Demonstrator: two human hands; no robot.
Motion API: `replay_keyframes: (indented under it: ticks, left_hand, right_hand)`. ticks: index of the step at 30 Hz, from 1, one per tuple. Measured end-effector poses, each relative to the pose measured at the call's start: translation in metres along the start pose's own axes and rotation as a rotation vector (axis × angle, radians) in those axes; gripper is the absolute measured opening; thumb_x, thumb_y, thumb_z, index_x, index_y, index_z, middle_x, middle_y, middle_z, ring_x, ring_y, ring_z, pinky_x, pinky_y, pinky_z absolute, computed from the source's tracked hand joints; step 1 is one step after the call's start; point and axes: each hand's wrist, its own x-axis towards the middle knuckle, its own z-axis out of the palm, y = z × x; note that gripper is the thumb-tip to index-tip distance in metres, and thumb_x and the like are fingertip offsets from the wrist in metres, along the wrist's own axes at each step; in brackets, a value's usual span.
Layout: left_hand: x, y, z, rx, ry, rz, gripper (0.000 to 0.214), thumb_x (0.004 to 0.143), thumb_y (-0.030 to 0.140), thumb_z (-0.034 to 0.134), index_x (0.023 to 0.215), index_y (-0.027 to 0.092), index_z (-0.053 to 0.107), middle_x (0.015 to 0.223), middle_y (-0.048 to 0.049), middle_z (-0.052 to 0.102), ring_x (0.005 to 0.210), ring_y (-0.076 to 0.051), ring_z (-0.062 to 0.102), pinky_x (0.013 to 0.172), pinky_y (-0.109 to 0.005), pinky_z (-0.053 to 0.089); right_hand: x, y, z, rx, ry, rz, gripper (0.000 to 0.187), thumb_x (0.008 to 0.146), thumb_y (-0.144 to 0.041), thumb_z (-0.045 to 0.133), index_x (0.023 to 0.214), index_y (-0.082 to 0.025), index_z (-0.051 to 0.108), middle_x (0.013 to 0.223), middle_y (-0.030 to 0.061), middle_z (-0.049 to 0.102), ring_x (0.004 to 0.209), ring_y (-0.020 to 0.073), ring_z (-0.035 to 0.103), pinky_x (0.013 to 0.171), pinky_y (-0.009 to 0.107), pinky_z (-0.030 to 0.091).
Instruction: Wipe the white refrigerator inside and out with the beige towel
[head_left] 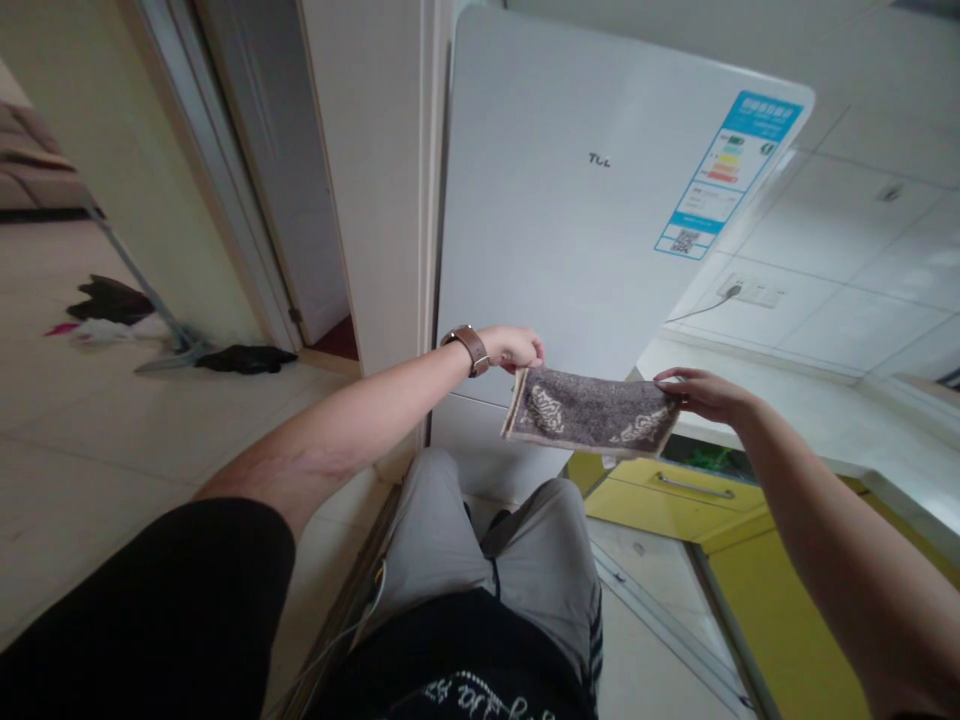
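A folded grey-brown towel (585, 408) with pale leaf-like patterns and a cream edge hangs in the air between my two hands. My left hand (517, 347), with a brown-strapped watch at the wrist, pinches its upper left corner. At the upper right corner my right hand (701, 392) grips it, thumb below and fingers over the edge. Just behind the towel stands a white fridge (540, 230) with a blue energy label (727, 175) on its door.
Yellow cabinets (675, 490) with a metal handle stand at right under a pale counter (780, 410). A wall socket (750, 290) with a plugged cord sits above. On the left floor lie dark bags (247, 358) beside a broom-like tool (176, 345). A doorway opens at left.
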Motion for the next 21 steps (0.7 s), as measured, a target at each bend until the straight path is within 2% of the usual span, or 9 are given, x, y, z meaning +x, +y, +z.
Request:
replay_keyframes:
  ticks: [2,5,7,8,11,14,17,19,21]
  left_hand:
    - [0.008,-0.010,0.002,0.045,-0.006,0.016,0.005,0.070,0.009,0.073,0.071,0.014,0.071,0.053,-0.0007,0.052,0.058,-0.016,0.047,0.061,-0.027,0.037]
    - [0.015,-0.018,-0.001,0.129,-0.009,0.045,0.013,0.062,0.013,0.082,0.062,0.016,0.069,0.058,-0.0015,0.058,0.065,-0.017,0.051,0.063,-0.026,0.035]
    - [0.018,-0.021,-0.006,0.224,0.018,0.065,0.020,0.056,0.012,0.084,0.056,0.017,0.065,0.055,-0.0002,0.056,0.066,-0.017,0.050,0.063,-0.026,0.032]
    - [0.019,-0.023,-0.010,0.265,0.036,0.074,0.023,0.055,0.011,0.084,0.052,0.018,0.062,0.052,0.0005,0.053,0.064,-0.017,0.048,0.062,-0.026,0.031]
    - [0.020,-0.027,-0.021,0.299,0.068,0.091,0.034,0.062,0.013,0.080,0.043,0.019,0.052,0.044,0.0015,0.041,0.060,-0.015,0.042,0.060,-0.027,0.027]
    - [0.016,-0.034,-0.028,0.268,0.069,0.120,0.034,0.070,0.021,0.077,0.046,0.018,0.053,0.047,0.0019,0.043,0.058,-0.014,0.042,0.060,-0.027,0.029]
    - [0.011,-0.045,-0.032,-0.052,0.036,0.135,0.023,0.073,0.027,0.075,0.060,0.016,0.060,0.060,0.0002,0.055,0.061,-0.013,0.049,0.062,-0.026,0.037]
    - [0.008,-0.052,-0.031,-0.356,0.044,0.105,0.022,0.071,0.027,0.079,0.067,0.015,0.060,0.066,-0.0009,0.058,0.061,-0.013,0.052,0.062,-0.026,0.041]
    - [0.007,-0.055,-0.028,-0.511,0.108,0.055,0.025,0.070,0.026,0.081,0.070,0.016,0.058,0.065,0.0002,0.057,0.058,-0.012,0.051,0.059,-0.026,0.042]
  right_hand:
    - [0.000,-0.005,0.004,-0.098,-0.045,-0.008,0.035,0.056,-0.029,0.095,0.082,-0.016,0.075,0.085,0.0073,0.070,0.077,0.0161,0.061,0.060,0.024,0.051]
    - [-0.004,-0.016,0.008,-0.257,-0.226,-0.038,0.043,0.054,-0.036,0.098,0.087,-0.015,0.080,0.098,0.0103,0.075,0.089,0.0196,0.065,0.073,0.026,0.054]
    - [-0.005,-0.023,0.009,-0.402,-0.319,-0.081,0.043,0.054,-0.036,0.098,0.087,-0.015,0.081,0.095,0.0090,0.076,0.088,0.0202,0.065,0.076,0.028,0.052]
    - [-0.006,-0.026,0.010,-0.471,-0.308,-0.106,0.039,0.053,-0.035,0.097,0.084,-0.015,0.081,0.088,0.0074,0.076,0.083,0.0195,0.063,0.073,0.028,0.050]
    - [-0.009,-0.032,0.015,-0.553,-0.134,-0.142,0.031,0.053,-0.032,0.096,0.071,-0.016,0.076,0.069,0.0037,0.069,0.070,0.0164,0.056,0.063,0.026,0.043]
    - [-0.014,-0.032,0.025,-0.329,-0.066,-0.156,0.030,0.056,-0.030,0.093,0.072,-0.016,0.072,0.074,0.0046,0.070,0.072,0.0159,0.058,0.062,0.025,0.043]
    - [-0.019,-0.028,0.034,-0.048,-0.046,-0.177,0.033,0.056,-0.032,0.090,0.073,-0.016,0.067,0.074,0.0041,0.067,0.071,0.0140,0.058,0.060,0.023,0.044]
    - [-0.020,-0.026,0.039,0.025,-0.005,-0.191,0.035,0.057,-0.036,0.088,0.075,-0.016,0.064,0.071,0.0019,0.063,0.067,0.0122,0.055,0.057,0.022,0.042]
    - [-0.020,-0.026,0.045,0.033,0.032,-0.201,0.037,0.060,-0.038,0.087,0.079,-0.017,0.064,0.070,0.0000,0.061,0.064,0.0111,0.053,0.055,0.022,0.041]
